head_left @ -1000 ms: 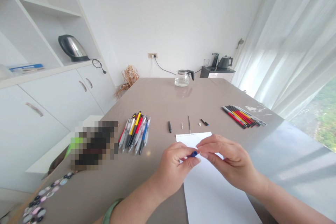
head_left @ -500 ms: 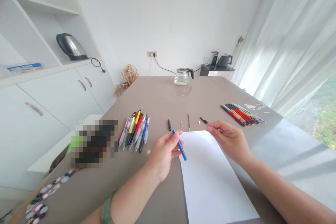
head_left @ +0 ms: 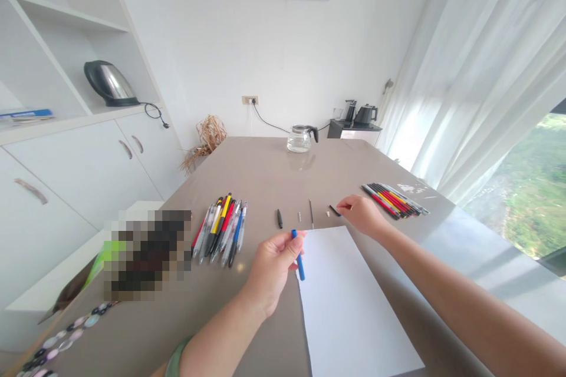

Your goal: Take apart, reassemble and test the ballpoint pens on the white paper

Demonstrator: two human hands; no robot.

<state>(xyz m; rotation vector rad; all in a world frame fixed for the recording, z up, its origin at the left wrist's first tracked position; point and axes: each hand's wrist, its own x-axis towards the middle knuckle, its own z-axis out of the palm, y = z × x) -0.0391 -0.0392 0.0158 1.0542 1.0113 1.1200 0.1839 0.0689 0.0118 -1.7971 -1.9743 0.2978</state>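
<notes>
Upright in the fingers of my left hand (head_left: 274, 268) is a blue pen barrel (head_left: 299, 262), pinched between thumb and fingertips over the paper's left edge. My right hand (head_left: 365, 215) reaches past the paper's far edge, its fingertips closed on the end of a small black pen clip (head_left: 334, 210) on the table. Beside the clip lies a tiny white piece (head_left: 328, 213). Farther left are a thin pen refill (head_left: 311, 212), a small spring (head_left: 299, 217) and a black pen grip (head_left: 280, 219), lying apart in a row.
A white sheet of paper (head_left: 349, 306) lies before me. Mixed pens (head_left: 221, 230) are heaped at left; a neat row of pens (head_left: 393, 200) sits at right. A glass pot (head_left: 299, 140) stands at the far end. A beaded strap (head_left: 66, 333) lies at the near left.
My right hand has moved outward to the black pen clip, and its fingers now touch it. My left hand still holds the blue barrel, now tilted more upright. The view has tipped up slightly.
</notes>
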